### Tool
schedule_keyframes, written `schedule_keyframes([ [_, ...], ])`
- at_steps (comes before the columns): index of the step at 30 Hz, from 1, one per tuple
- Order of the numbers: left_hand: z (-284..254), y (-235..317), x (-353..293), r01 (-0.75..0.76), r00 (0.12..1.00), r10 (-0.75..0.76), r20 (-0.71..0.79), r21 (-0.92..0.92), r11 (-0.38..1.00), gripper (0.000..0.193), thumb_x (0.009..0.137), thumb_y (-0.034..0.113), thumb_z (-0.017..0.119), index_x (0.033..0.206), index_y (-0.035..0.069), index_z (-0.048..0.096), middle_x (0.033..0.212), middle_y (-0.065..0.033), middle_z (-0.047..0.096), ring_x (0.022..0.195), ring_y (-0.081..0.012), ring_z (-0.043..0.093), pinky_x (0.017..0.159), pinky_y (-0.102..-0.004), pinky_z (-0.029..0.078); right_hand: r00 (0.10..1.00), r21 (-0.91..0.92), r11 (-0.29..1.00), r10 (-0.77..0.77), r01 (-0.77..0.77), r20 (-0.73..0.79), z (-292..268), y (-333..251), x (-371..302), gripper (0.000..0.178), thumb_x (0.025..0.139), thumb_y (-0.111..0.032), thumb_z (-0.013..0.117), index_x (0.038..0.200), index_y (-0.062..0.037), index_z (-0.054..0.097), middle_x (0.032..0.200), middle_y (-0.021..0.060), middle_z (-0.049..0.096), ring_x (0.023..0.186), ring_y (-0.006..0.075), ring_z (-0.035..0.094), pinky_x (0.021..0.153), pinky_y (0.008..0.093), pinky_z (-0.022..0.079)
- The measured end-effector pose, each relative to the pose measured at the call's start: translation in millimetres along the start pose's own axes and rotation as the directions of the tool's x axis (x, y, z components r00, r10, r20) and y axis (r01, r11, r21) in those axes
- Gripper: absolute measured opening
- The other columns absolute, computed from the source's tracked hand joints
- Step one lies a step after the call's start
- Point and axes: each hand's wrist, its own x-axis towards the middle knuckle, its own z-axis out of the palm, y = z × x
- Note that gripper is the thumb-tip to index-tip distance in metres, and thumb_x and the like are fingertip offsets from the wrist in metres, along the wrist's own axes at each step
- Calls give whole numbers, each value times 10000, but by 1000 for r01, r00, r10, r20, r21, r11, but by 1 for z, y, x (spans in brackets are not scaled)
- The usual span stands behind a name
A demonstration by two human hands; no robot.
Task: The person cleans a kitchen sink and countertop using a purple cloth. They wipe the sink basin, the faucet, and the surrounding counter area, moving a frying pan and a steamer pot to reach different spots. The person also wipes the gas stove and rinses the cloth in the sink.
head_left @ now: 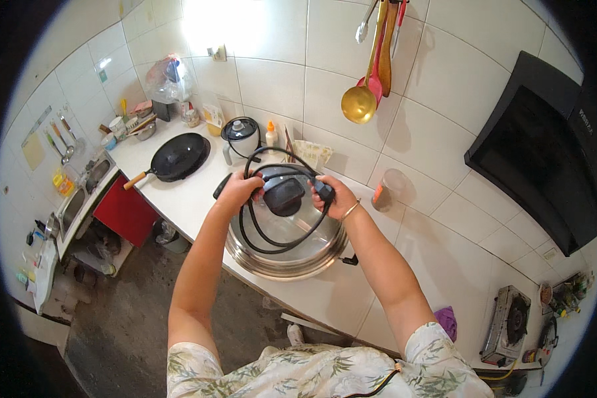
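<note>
The black cord (278, 252) forms wide, loose loops.

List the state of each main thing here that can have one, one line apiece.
Black cord: looped, held up
Left hand: closed on the cord
Right hand: closed on the cord's connector end
Large pot: covered with a clear lid
Small cooker: covered
Black pan: uncovered
Gold ladle: hanging
Stove: no flame visible
Purple cloth: crumpled
</note>
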Motion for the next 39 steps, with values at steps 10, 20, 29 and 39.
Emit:
schedule_keyframes([
  [10, -25, -41, 32, -102, 953, 263, -151, 656, 747, 651, 739, 352, 677, 1234, -43, 526, 1147, -226, 577, 1061, -304, 574, 907, -378, 443, 834, -932, 307, -552, 190, -11, -14, 9, 18, 399, 818, -153, 612, 1164, 44, 588, 1065, 139, 664, 964, 187, 631, 856, 271, 479],
  [20, -6, -48, -23, -530, 731, 638, -241, 387, 754, 377, 894, 61, 535, 1265, 2, 501, 1198, -142, 566, 1082, -200, 551, 948, -335, 425, 402, -901, 290, -904, 324, -146, -91, 50, -113, 259, 889, -129, 554, 1134, -55, 591, 1121, 72, 623, 999, 174, 599, 843, 304, 490],
  [29, 226, -39, -140, -579, 756, 509, 410, 58, 813, 287, 854, 18, 508, 1134, 5, 572, 1210, -122, 555, 1102, -210, 511, 852, -292, 410, -97, -867, 451, -893, -213, -440, -277, 162, -393, 260, 873, -97, 571, 1131, -85, 604, 1000, 67, 636, 816, 140, 606, 688, 265, 504],
  [39, 488, -228, -179, -723, 371, 149, 916, 184, 666, 514, 843, 142, 576, 1331, 68, 433, 1380, -178, 405, 1288, -343, 366, 1058, -451, 308, 190, -518, 178, -793, -837, -579, -315, 206, -510, 654, 862, -373, 563, 1441, -243, 289, 1518, 156, 142, 1353, 416, 179, 1057, 611, 149],
])
